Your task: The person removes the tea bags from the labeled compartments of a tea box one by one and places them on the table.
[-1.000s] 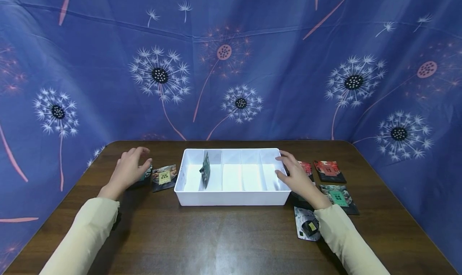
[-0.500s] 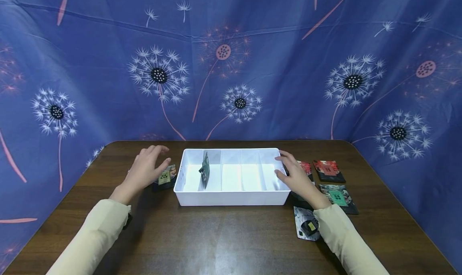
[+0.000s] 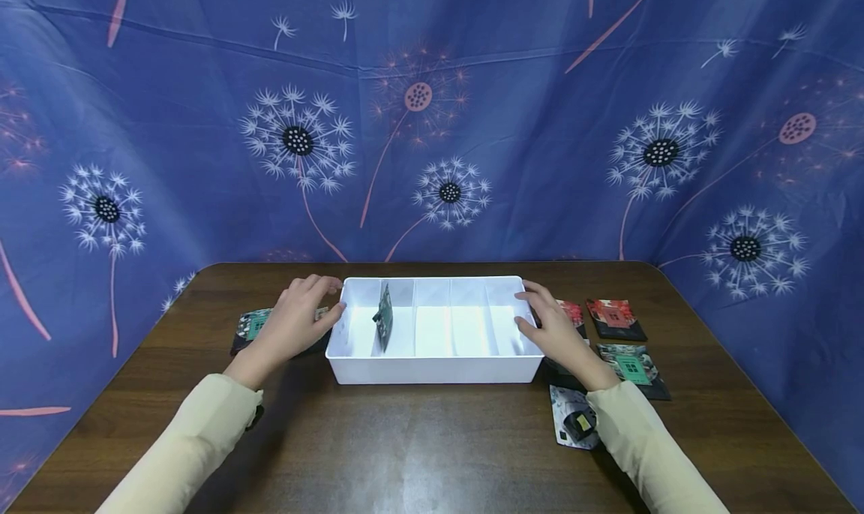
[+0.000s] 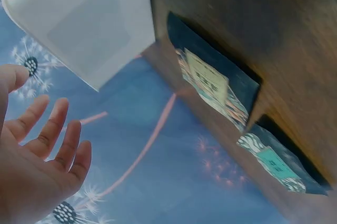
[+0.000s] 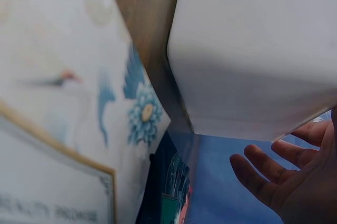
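A white divided plastic box [image 3: 432, 371] stands on the table, with a dark green packet [image 3: 383, 319] upright in its left part. My left hand [image 3: 297, 319] is at the box's left end, its fingertips and thumb right at the rim. Its fingers are apart and loosely bent in the left wrist view, beside the box wall [image 4: 105, 29]. My right hand [image 3: 556, 330] rests at the right end, fingertips and thumb over the rim. The right wrist view shows those fingers loosely bent under the box's edge. Below the left hand lies a dark packet with a cream label [image 4: 208, 79].
A green-labelled packet [image 3: 251, 326] lies farther left. On the right are a red packet [image 3: 616, 319], a green-labelled one [image 3: 633, 370] and a pale one [image 3: 570, 416] beneath the right forearm; others are partly hidden. A blue dandelion-print cloth [image 3: 432, 139] hangs behind the table.
My left hand has moved right, from over the left packets to the box's left rim, uncovering the green-labelled packet. My right hand and the box have stayed put.
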The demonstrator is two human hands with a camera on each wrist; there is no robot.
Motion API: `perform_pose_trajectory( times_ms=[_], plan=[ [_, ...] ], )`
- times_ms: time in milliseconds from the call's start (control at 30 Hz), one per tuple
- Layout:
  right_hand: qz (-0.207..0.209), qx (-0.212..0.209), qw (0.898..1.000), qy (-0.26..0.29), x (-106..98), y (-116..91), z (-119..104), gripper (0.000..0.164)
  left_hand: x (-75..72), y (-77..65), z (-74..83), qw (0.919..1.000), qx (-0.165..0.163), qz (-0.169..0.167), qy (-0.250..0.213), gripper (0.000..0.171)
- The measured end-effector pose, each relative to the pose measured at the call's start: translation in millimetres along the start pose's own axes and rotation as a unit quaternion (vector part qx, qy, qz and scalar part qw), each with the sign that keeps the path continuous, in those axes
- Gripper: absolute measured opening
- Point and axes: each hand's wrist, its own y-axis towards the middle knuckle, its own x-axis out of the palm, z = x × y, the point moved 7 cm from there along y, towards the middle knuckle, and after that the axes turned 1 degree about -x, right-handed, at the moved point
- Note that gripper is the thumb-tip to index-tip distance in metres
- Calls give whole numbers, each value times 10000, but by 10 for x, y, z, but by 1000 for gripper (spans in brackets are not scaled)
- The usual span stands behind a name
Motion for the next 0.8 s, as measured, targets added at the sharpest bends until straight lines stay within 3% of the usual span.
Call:
perform_pose_trajectory(
  times_ms=[167,400,800],
  plan=[
    [-15,12,10000,6,-10,-6,1,42,42,17,111,9999,129,-44,30,35],
    [15,-16,10000,31,-5,0,-4,42,141,29,230,9997,71,-243,-77,37],
    [33,-10,10000,-51,3,2,-4,41,237,42,407,9988,458,-175,-95,37]
  ],
)
